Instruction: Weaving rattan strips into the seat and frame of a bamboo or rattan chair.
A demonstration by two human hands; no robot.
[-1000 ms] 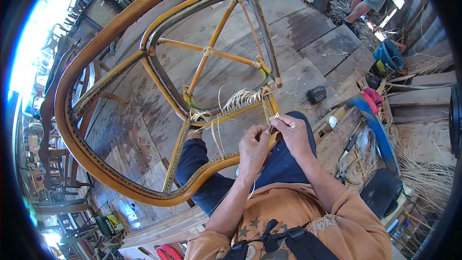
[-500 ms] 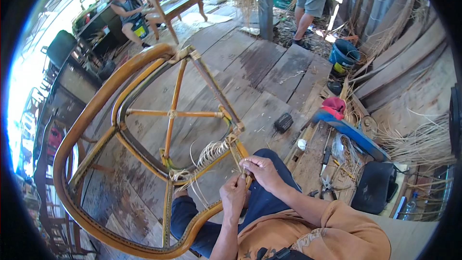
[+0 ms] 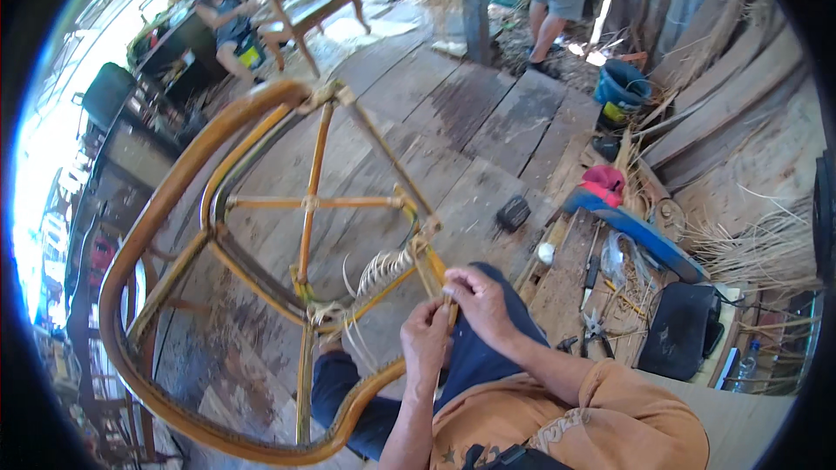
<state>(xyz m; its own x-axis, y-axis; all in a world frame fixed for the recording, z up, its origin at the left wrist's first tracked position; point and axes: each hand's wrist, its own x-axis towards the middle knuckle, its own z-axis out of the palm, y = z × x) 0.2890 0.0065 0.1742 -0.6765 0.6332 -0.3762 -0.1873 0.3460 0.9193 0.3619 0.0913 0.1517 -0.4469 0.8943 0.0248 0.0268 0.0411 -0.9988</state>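
A rattan chair frame [image 3: 122, 235] of bent brown poles stands tilted in front of me and across my left side. Pale rattan strip is wound in loose coils [image 3: 383, 271] round one of its rails, with loose ends hanging by a joint. At the near end of that rail, my left hand [image 3: 424, 339] is closed in a pinch on a thin strip. Just right of it and slightly higher, my right hand [image 3: 481, 300] pinches too, its fingertips against the frame. The strip between the fingers is mostly hidden.
Right of me lie pliers [image 3: 595, 331], a knife [image 3: 591, 277], a black case [image 3: 679, 331] and a blue board [image 3: 653, 244] with a red cloth. A black block [image 3: 513, 214] is on the plank floor. Farther off are a bucket [image 3: 622, 87], a seated person and a standing person.
My hands have shifted slightly; the right fingers have moved up and closer round the rail's end. The view has tilted a little. The chair frame stays nearly in place.
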